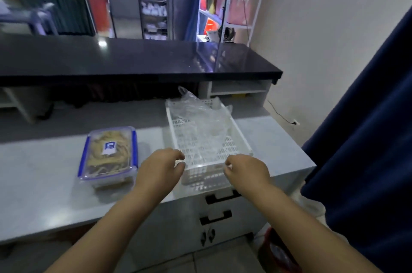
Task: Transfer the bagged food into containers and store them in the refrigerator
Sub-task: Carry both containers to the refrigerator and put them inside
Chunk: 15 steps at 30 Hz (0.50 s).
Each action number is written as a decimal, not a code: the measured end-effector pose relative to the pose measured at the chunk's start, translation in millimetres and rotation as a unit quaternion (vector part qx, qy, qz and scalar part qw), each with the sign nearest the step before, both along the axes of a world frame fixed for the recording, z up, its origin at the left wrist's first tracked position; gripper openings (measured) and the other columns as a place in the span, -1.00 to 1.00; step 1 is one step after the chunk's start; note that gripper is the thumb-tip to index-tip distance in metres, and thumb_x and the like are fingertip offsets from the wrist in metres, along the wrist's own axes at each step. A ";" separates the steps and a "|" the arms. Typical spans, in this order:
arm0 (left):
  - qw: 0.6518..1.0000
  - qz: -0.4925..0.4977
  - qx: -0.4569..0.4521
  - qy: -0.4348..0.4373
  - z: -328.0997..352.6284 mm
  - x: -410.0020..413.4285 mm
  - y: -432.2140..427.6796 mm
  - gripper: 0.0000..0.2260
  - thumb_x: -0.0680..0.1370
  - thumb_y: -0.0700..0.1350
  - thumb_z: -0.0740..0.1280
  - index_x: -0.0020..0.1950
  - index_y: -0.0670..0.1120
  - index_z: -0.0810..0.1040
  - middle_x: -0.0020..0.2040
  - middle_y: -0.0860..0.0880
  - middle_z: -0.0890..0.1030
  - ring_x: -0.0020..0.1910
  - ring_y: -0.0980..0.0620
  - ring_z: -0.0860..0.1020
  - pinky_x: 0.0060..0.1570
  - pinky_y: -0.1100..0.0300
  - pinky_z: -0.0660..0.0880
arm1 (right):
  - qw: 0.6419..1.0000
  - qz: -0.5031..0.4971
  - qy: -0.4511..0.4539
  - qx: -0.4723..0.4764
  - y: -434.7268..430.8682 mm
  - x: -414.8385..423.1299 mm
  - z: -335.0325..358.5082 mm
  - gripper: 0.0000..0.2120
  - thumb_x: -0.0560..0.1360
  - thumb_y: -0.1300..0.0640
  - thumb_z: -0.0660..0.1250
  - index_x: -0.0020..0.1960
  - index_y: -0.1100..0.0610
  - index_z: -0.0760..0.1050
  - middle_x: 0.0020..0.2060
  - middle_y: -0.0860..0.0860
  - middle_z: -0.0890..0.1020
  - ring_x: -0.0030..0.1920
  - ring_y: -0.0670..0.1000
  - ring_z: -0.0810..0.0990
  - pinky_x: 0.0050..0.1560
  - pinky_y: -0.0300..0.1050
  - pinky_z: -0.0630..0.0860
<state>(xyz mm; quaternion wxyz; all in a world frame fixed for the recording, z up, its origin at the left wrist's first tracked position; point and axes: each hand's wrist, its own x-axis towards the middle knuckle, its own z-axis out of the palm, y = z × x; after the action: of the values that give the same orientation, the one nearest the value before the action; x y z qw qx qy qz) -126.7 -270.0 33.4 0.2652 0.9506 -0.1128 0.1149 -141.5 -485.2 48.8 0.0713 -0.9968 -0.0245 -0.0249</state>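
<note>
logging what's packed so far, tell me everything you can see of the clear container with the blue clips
The container is a clear plastic rectangular box, lid on, with blue clips along its long sides and a small blue-and-white label on the lid. Pale tan, stringy food fills it. It lies flat on the grey counter, left of the white basket and apart from it. Nothing else touches it.

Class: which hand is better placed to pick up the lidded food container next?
Left, probably. The left hand is close beside the container; the right hand is further away, at the near right corner of the white basket.
</note>
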 end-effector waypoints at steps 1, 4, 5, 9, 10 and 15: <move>1.000 0.010 -0.001 0.004 -1.0 5.7 15.4 -0.79 0.53 -0.02 0.26 0.11 0.01 0.58 0.06 0.09 0.62 0.10 0.06 0.51 -0.03 0.12 0.48 | 1.000 0.011 0.003 0.006 17.5 9.9 -1.9 -0.74 0.55 0.04 0.14 0.03 0.13 0.54 -0.07 0.06 0.62 -0.10 0.12 0.57 -0.15 -0.03 0.51; 0.999 0.048 -0.003 0.013 -5.1 16.5 58.4 -0.79 0.53 -0.03 0.26 0.13 0.00 0.57 0.07 0.06 0.62 0.07 0.05 0.54 -0.02 0.12 0.51 | 0.999 0.048 0.006 0.017 64.1 36.2 -8.7 -0.73 0.55 0.03 0.13 0.03 0.12 0.54 -0.07 0.04 0.62 -0.10 0.11 0.57 -0.16 -0.06 0.48; 0.998 0.066 -0.005 0.013 -7.0 19.2 71.6 -0.79 0.54 -0.03 0.27 0.13 -0.01 0.57 0.07 0.05 0.62 0.05 0.05 0.55 -0.05 0.16 0.50 | 0.998 0.061 0.007 0.018 78.0 44.2 -11.2 -0.74 0.54 0.03 0.12 0.01 0.11 0.55 -0.08 0.03 0.62 -0.11 0.10 0.57 -0.18 -0.07 0.47; 0.990 0.136 -0.017 0.041 -14.9 29.5 117.4 -0.83 0.52 -0.05 0.28 0.06 0.00 0.58 0.03 0.00 0.63 -0.02 0.01 0.56 -0.13 0.17 0.54 | 0.993 0.116 0.007 0.017 124.7 72.5 -22.5 -0.73 0.54 0.05 0.11 -0.03 0.12 0.56 -0.15 0.03 0.64 -0.18 0.08 0.58 -0.25 -0.09 0.48; 0.987 0.152 -0.018 0.051 -17.9 31.6 127.0 -0.84 0.52 -0.04 0.27 0.05 0.00 0.58 0.02 0.01 0.63 -0.05 0.02 0.56 -0.13 0.15 0.56 | 0.991 0.129 0.008 0.019 134.5 78.8 -25.8 -0.73 0.54 0.05 0.10 -0.04 0.12 0.56 -0.16 0.02 0.63 -0.21 0.07 0.58 -0.27 -0.10 0.47; 0.973 0.223 -0.013 0.063 -34.1 40.6 160.8 -0.73 0.48 -0.06 0.32 0.18 0.01 0.52 0.11 0.03 0.58 0.00 0.05 0.51 -0.14 0.20 0.49 | 0.982 0.185 0.019 0.025 172.6 112.9 -45.1 -0.72 0.55 0.04 0.11 -0.05 0.11 0.57 -0.16 0.01 0.64 -0.22 0.03 0.59 -0.23 -0.10 0.53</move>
<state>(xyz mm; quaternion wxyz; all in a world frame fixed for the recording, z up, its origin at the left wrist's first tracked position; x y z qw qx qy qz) -86.2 -109.2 -0.7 0.2515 0.9537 0.1207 0.1125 -28.7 -312.6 3.6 0.0997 -0.9733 -0.2065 0.0066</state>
